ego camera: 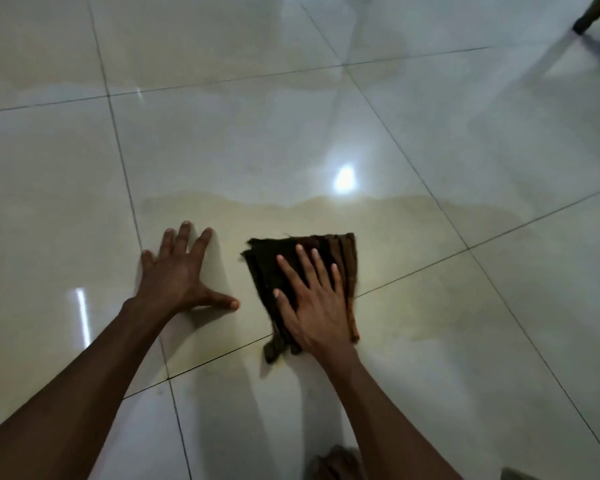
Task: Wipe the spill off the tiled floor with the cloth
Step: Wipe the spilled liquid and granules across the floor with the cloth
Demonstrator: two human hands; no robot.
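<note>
Head view, looking down on a glossy pale tiled floor crossed by thin dark grout lines. A yellowish spill spreads over the central tiles as a broad, faint film; its far edge runs as a wavy line across the tile beyond the hands. A second, paler tinted band lies farther away near the top of the view; whether it is liquid or reflection cannot be told.

The cloth, dark brown with lighter stripes along its right side, lies flat on the floor inside the spill, straddling a grout line. Its shape is roughly triangular, wide at the far end and narrowing to a bunched tail nearest the person.

The right hand rests palm down on the cloth, fingers spread and extended, covering its near right part. The grip is flat and open rather than pinching; no fabric is gathered between the fingers.

The left hand is planted palm down on bare tile just left of the cloth, apart from it, fingers splayed and thumb pointing toward the cloth.

A bright ceiling-light reflection shows beyond the cloth. A dark furniture leg stands at the upper right corner.
</note>
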